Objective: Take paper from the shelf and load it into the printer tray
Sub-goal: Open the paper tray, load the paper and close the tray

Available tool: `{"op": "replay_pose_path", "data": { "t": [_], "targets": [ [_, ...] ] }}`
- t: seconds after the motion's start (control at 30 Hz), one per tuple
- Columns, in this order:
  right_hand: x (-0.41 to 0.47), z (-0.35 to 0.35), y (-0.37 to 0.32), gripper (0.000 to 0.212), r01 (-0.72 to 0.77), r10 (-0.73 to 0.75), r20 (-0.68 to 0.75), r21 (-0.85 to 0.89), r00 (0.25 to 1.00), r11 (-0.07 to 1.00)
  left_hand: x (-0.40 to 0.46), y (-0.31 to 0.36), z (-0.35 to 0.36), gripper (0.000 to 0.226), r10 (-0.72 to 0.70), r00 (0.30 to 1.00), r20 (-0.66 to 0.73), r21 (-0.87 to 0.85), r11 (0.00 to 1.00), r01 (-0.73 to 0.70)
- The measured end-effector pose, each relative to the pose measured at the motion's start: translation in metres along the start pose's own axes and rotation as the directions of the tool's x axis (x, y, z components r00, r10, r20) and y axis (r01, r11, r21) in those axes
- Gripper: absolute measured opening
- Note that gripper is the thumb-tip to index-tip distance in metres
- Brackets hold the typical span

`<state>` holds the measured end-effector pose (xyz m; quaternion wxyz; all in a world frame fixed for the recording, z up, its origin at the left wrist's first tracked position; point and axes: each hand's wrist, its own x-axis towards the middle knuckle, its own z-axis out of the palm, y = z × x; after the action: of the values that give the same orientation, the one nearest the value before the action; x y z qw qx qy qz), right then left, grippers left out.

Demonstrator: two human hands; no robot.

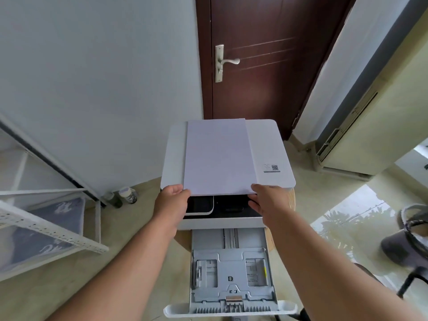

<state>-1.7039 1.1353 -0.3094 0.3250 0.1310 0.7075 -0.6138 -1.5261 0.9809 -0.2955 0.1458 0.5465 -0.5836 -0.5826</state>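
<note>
A stack of white paper [218,156] lies flat over the lid of the white printer [269,144], its near edge hanging past the lid above the dark control panel. My left hand [173,202] pinches the stack's near left corner. My right hand [266,200] grips the near right corner, thumb on top. Below, the grey paper tray [231,274] is pulled fully out toward me and holds no paper; its guides and floor show.
A white metal shelf [46,230] with grey cloth shelves stands at left. Two small bottles [124,195] sit on the floor by the wall. A brown door [259,61] is behind the printer, a tall air conditioner [370,126] at right, a dark chair [407,246] at the right edge.
</note>
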Motion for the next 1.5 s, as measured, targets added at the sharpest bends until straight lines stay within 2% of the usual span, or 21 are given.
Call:
{"op": "replay_pose_path", "data": {
  "t": [0.1, 0.17, 0.3, 0.43, 0.57, 0.63, 0.67, 0.73, 0.9, 1.0, 1.07, 1.23, 1.33, 1.5],
  "targets": [
    [0.003, 0.003, 0.002, 0.010, 0.001, -0.001, -0.011, 0.008, 1.000, 1.000, 0.006, -0.003, -0.002, 0.034, -0.004, 1.000, -0.015, 0.004, 1.000, 0.004],
    [0.002, -0.003, 0.002, 0.010, -0.035, 0.032, 0.049, 0.047, 0.998, 0.998, 0.012, -0.004, -0.007, 0.025, -0.011, 1.000, -0.002, 0.001, 1.000, 0.011],
    [-0.007, -0.030, 0.002, 0.017, -0.112, 0.086, 0.207, 0.116, 0.975, 0.987, 0.024, 0.000, -0.014, 0.019, -0.080, 0.987, 0.138, -0.127, 0.987, 0.098],
    [-0.014, -0.050, 0.004, 0.021, -0.103, 0.088, 0.301, 0.035, 0.950, 0.994, 0.031, 0.013, -0.010, 0.026, -0.095, 0.961, 0.259, -0.191, 0.970, 0.148],
    [-0.007, -0.054, 0.004, 0.012, -0.064, 0.091, 0.299, -0.102, 0.950, 0.993, 0.039, 0.027, -0.004, 0.020, -0.089, 0.953, 0.289, -0.061, 0.992, 0.111],
    [0.001, -0.050, 0.002, 0.014, -0.088, 0.106, 0.296, -0.072, 0.949, 0.993, 0.040, 0.035, -0.001, 0.013, -0.075, 0.942, 0.327, 0.017, 0.997, 0.074],
    [0.006, -0.047, -0.002, 0.023, -0.108, 0.114, 0.297, -0.036, 0.948, 0.993, 0.040, 0.037, 0.000, 0.014, -0.070, 0.941, 0.331, 0.034, 0.997, 0.062],
    [0.013, -0.042, -0.011, 0.037, -0.156, 0.149, 0.306, -0.001, 0.940, 0.988, 0.039, 0.040, 0.001, 0.017, -0.070, 0.942, 0.328, 0.038, 0.997, 0.060],
    [0.009, -0.044, -0.023, 0.029, -0.177, 0.189, 0.358, -0.066, 0.914, 0.982, 0.031, 0.031, -0.005, 0.029, -0.064, 0.919, 0.389, -0.002, 0.997, 0.071],
    [0.001, -0.037, -0.023, 0.022, -0.117, 0.155, 0.375, -0.122, 0.914, 0.986, 0.028, 0.028, -0.001, 0.039, -0.055, 0.928, 0.369, -0.049, 0.996, 0.079],
    [-0.006, -0.031, -0.025, 0.024, -0.014, 0.099, 0.395, -0.212, 0.913, 0.977, 0.026, 0.032, 0.001, 0.047, -0.015, 0.939, 0.343, -0.064, 0.997, 0.040],
    [-0.012, -0.016, -0.051, 0.032, 0.270, -0.152, 0.351, -0.317, 0.924, 0.909, 0.020, 0.064, 0.005, 0.042, 0.151, 0.946, 0.288, -0.107, 0.986, -0.125],
    [-0.009, -0.002, -0.074, 0.038, 0.371, -0.293, 0.293, -0.264, 0.910, 0.890, 0.026, 0.094, 0.008, 0.041, 0.252, 0.947, 0.197, -0.160, 0.962, -0.222],
    [-0.011, 0.025, -0.104, 0.041, 0.422, -0.392, 0.201, -0.141, 0.898, 0.895, 0.031, 0.131, 0.017, 0.033, 0.368, 0.927, 0.079, -0.213, 0.914, -0.345]
  ]
}}
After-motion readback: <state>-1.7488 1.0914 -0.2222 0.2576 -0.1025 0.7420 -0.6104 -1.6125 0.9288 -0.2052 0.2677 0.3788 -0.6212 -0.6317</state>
